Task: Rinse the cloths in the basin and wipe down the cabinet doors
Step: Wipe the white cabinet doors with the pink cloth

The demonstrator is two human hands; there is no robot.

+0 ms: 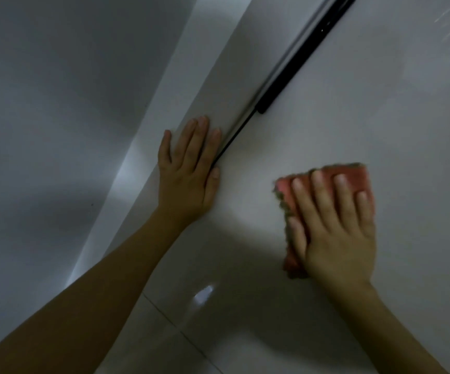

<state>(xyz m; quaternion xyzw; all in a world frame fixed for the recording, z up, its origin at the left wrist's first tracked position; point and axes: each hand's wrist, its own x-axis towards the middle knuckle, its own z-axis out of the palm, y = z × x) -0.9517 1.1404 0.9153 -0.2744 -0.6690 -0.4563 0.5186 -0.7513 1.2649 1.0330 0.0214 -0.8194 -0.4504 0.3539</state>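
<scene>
A pink cloth [353, 175] with a frayed grey-green edge lies flat against the white cabinet door [366, 109]. My right hand [337, 225] presses it to the door with straight, spread fingers. My left hand [190, 171] rests flat on the door's left edge, fingers straight, thumb along the dark gap between the panels. The basin is out of view.
A long black handle [303, 54] runs diagonally up the door above my left hand. A second white panel [191, 85] adjoins on the left, with a grey wall [43, 103] beyond. Glossy pale floor tiles [218, 319] show at the bottom. Wet streaks glint at the top right.
</scene>
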